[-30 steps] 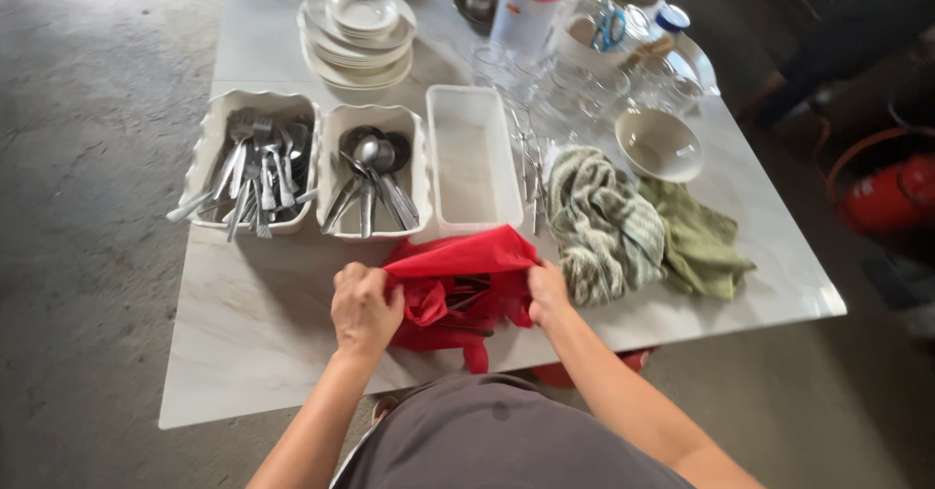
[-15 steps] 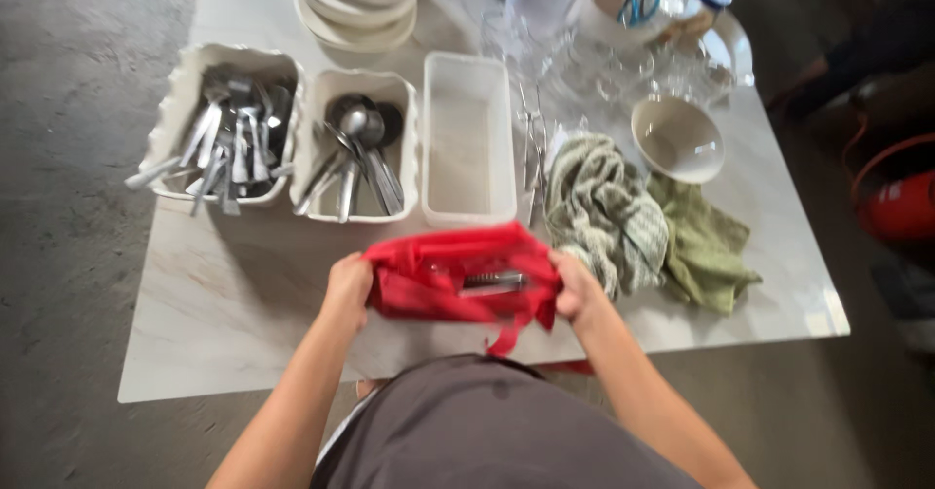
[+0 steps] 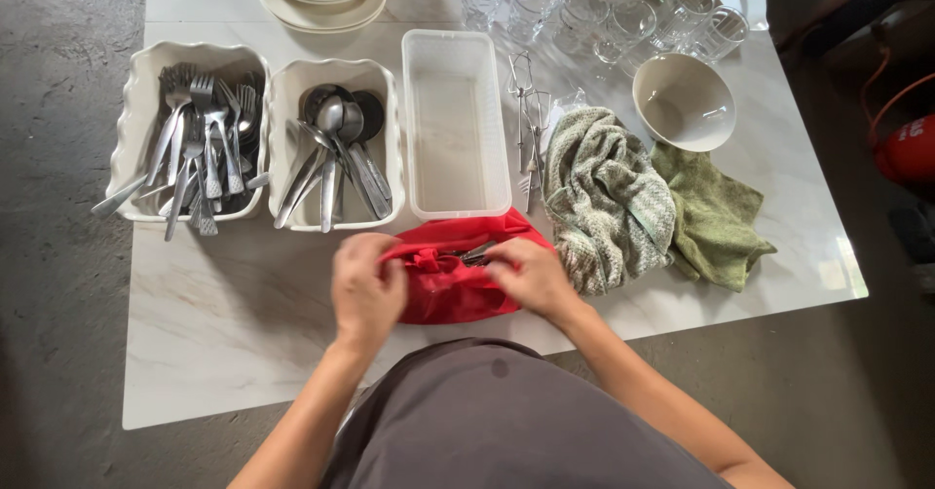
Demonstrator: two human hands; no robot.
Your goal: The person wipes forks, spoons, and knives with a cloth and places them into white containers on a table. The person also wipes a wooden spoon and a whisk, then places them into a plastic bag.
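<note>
Here, both hands (image 3: 365, 289) gripping red bag (image 3: 453, 280), white table (image 3: 243, 304)

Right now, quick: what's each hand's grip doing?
Left hand: closed on the red cloth bag.
Right hand: closed on the same bag's other side.

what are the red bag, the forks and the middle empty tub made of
Red bag: soft fabric, matte; it creases and bunches under the left hand and right hand. Forks: metal, likely steel, with a silvery shine. Empty tub: probably plastic, white, slightly translucent, with thin walls.
</note>
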